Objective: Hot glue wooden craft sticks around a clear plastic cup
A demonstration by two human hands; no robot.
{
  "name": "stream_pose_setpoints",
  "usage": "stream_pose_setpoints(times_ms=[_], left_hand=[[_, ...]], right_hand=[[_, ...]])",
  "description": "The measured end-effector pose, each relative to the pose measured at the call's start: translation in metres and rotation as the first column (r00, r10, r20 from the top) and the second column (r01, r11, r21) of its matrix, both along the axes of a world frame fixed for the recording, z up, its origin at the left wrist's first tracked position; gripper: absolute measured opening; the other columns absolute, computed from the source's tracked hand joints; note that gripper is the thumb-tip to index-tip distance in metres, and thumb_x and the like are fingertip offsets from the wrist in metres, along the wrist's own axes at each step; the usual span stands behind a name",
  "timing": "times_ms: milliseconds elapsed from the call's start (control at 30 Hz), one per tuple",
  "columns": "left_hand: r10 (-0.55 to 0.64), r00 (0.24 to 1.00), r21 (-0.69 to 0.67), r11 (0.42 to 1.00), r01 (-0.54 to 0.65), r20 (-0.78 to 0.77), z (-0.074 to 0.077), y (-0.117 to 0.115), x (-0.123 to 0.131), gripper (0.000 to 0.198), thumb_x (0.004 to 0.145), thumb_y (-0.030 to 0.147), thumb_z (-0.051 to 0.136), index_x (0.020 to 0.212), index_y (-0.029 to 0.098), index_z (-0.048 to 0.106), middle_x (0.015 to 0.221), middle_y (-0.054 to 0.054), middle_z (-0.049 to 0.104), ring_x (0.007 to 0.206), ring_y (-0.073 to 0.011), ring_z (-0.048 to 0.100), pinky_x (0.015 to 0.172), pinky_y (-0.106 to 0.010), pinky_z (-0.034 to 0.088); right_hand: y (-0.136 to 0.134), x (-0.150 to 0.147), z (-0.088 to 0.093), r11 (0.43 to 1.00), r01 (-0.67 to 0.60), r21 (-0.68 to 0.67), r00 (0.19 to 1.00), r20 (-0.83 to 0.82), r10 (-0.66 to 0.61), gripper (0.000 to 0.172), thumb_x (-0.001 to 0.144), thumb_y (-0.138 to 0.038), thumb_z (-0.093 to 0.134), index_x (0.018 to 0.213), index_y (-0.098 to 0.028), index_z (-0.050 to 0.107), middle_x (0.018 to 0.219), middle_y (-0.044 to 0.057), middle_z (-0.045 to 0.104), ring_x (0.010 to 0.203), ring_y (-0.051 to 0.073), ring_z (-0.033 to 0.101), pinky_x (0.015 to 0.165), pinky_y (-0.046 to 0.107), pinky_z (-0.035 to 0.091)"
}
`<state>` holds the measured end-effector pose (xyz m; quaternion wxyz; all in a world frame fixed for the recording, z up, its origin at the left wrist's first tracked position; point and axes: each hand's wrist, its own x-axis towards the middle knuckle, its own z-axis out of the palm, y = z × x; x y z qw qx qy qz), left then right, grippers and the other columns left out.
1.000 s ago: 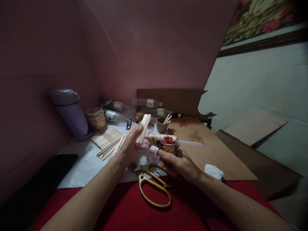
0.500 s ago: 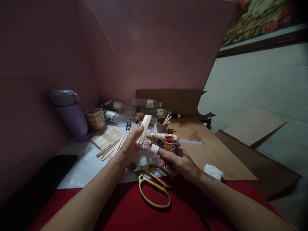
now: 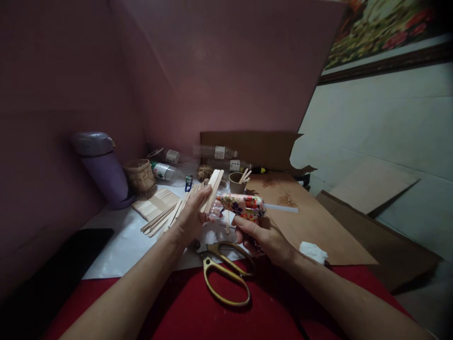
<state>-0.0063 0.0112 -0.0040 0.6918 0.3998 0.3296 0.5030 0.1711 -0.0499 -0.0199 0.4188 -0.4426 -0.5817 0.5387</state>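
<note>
My left hand (image 3: pixel 191 210) pinches flat wooden craft sticks (image 3: pixel 213 189), which stand side by side against a piece of clear plastic (image 3: pixel 216 208). My right hand (image 3: pixel 264 236) is closed around the grip of a flower-patterned hot glue gun (image 3: pixel 242 204). The gun's orange nozzle points left, close to the sticks; whether it touches them I cannot tell. From its back end sticks out a translucent glue stick (image 3: pixel 283 208). Just below both hands lie scissors (image 3: pixel 208 261) with gold handles, their blades partly hidden.
Loose craft sticks (image 3: pixel 161 222) and a banded bundle (image 3: pixel 155 204) lie at left on white paper. Behind them are a purple tumbler (image 3: pixel 104 172), a carved cup (image 3: pixel 139 175), plastic bottles (image 3: pixel 170 172) and a small pot (image 3: pixel 237 183). Cardboard (image 3: pixel 318 231) with a crumpled tissue (image 3: pixel 313 251) covers the right.
The glue gun has shifted slightly right and up, its nozzle a little along the sticks' edge. My left hand and the sticks have barely moved.
</note>
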Motion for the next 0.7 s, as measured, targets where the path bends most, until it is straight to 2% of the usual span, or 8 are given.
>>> stream_pose_setpoints(times_ms=[467,700], left_hand=[[-0.009,1.0,-0.046,0.999,0.009,-0.004,0.0011,-0.0004,0.0015,0.031,0.08,0.04,0.068,0.098,0.015,0.067,0.062,-0.002,0.066,0.048,-0.0135,0.063,0.038,-0.019,0.048],[-0.007,1.0,0.002,1.0,0.007,-0.003,-0.0004,0.0002,0.0015,0.032,0.081,0.038,0.067,0.1,0.014,0.068,0.065,-0.002,0.066,0.05,-0.0131,0.063,0.039,-0.018,0.049]], right_hand=[[0.0007,0.0007,0.0038,0.999,0.031,0.012,0.999,0.035,-0.031,0.053,0.084,-0.062,0.058,0.056,-0.017,0.062,0.039,-0.002,0.044,0.036,0.007,0.039,0.038,0.021,0.026],[0.0004,0.0008,0.0058,0.998,0.063,0.014,0.996,0.062,-0.064,0.055,0.083,-0.063,0.057,0.056,-0.016,0.063,0.039,-0.002,0.045,0.035,0.007,0.039,0.038,0.021,0.027]])
